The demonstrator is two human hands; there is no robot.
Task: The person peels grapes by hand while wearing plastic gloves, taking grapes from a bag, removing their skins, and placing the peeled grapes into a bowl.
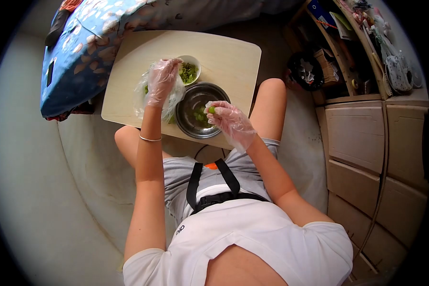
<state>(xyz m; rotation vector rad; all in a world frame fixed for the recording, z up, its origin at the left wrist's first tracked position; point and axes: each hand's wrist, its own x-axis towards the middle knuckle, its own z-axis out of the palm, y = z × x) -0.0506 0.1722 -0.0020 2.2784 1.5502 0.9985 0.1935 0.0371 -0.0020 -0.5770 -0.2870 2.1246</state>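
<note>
Both of my hands wear clear plastic gloves. My right hand (pixel 231 121) pinches a small round green grape (pixel 211 109) over the right side of a metal bowl (pixel 182 123). Several green pieces (pixel 201 117) lie in the bottom of that bowl. My left hand (pixel 162 82) is raised at the left edge of a white bowl (pixel 199 66), its fingers pressed together; anything between them is too small to make out. Green bits (pixel 188 73) fill the white bowl. Beneath my left hand lies a clear plastic bag (pixel 140 97) with some green showing inside.
A low pale table (pixel 233 52) carries the bowls and bag, with my knees against its near side. Behind it stands a bed with a blue flowered cover (pixel 95 35). On the right are a black-lined bin (pixel 306 71) and a wooden shelf with drawers (pixel 355 136).
</note>
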